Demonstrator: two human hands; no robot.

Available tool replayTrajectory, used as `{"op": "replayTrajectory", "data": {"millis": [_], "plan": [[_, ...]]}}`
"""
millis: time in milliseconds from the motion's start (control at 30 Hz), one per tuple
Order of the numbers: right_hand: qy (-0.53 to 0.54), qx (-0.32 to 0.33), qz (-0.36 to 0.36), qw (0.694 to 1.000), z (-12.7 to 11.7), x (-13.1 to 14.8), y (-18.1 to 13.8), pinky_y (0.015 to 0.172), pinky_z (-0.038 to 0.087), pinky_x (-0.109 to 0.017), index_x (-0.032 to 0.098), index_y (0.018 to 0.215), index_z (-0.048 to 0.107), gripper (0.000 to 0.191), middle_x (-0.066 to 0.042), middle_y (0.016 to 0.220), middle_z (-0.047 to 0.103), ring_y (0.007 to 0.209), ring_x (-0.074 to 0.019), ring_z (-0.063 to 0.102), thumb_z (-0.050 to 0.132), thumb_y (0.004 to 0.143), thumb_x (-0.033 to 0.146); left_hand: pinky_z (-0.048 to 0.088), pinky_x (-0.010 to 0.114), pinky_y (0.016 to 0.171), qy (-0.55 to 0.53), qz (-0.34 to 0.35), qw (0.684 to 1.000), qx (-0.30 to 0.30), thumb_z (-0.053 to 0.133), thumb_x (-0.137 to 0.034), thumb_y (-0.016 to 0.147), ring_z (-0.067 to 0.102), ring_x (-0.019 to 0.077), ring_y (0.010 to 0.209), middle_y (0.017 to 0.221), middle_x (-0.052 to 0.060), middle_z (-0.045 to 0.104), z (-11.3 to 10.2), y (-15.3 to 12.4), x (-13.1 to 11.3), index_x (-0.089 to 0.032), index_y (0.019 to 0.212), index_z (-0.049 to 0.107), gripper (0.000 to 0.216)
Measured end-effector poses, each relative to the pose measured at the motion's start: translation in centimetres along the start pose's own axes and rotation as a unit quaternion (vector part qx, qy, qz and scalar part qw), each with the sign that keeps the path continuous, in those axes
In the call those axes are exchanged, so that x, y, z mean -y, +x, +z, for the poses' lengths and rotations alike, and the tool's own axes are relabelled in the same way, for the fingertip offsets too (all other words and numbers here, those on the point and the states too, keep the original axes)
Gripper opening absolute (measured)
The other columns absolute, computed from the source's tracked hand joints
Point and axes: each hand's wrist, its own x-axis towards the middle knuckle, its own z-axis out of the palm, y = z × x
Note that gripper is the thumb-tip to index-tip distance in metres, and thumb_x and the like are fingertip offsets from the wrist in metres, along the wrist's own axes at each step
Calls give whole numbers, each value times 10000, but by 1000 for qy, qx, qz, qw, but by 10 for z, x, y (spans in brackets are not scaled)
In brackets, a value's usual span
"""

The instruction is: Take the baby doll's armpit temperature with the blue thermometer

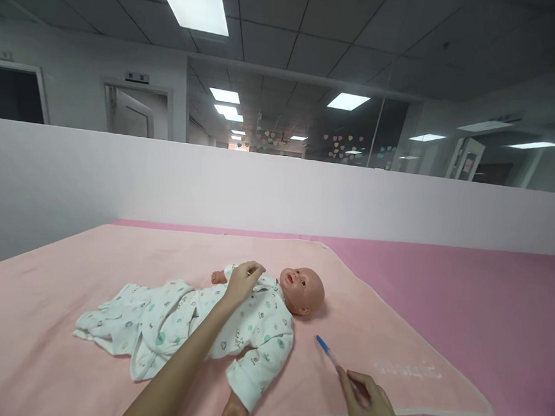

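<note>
Nearest, at the front edge of the pink-covered table point(513, 316), the right hand point(374, 414) pinches a thin pen point(330, 354) with a blue cap, its fingers closed on the barrel and the tip angled away toward the doll, held as one holds a pen between uses. The pen floats just above a soft, pale pink blanket point(382, 344), fleecy with a stitched white hem, spread flat as padding under the doll. Farther in, the left hand point(243, 282) reaches across with the forearm over the doll's body, fingers bunched on the fabric at the chest near the collar, seemingly gripping or adjusting the garment. The baby doll point(302, 287) lies on its back in the middle of the blanket, smooth plastic head to the right, one bare foot near the front hem. Its romper point(248, 334) is limp white cotton printed with small pastel shapes, the legs crumpled leftward. Beyond, a plain white partition point(116, 176) backs the table's far edge.
</note>
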Motion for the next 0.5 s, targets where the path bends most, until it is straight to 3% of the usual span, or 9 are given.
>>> {"op": "replayTrajectory", "data": {"millis": [100, 233, 367, 500], "plan": [[-48, 65, -31, 996, 5, -1, 7, 560, 451, -334, 227, 610, 566, 348, -30, 582, 614, 578, -206, 582, 421, 771, 499, 396, 274, 778, 71, 56, 994, 55, 442, -304, 762, 555, 191, 858, 883, 44, 654, 13, 1, -4, -178, 810, 663, 259], [-115, 130, -48, 984, 10, 1, 15, 601, 413, -338, 199, 635, 578, 233, -54, 630, 616, 650, -222, 564, 469, 773, 353, 418, 263, 742, 91, 9, 985, 143, 464, -324, 764, 584, 190, 814, 884, 46, 665, 20, -2, 6, -183, 1001, 642, 328], [-99, 109, -80, 986, 21, 25, 30, 672, 411, -319, 163, 780, 610, 201, -85, 773, 643, 770, -228, 565, 465, 791, 302, 418, 249, 737, 98, 10, 985, 142, 478, -306, 752, 589, 189, 822, 887, 32, 672, 22, -3, 17, -202, 950, 668, 293], [-6, 138, -93, 986, 53, 74, 55, 562, 377, -241, 188, 779, 603, 228, -47, 727, 649, 650, -162, 577, 406, 835, 288, 420, 257, 716, 90, 15, 988, 126, 498, -297, 731, 590, 200, 812, 877, 40, 675, 24, -4, 21, -197, 855, 685, 245]]}}
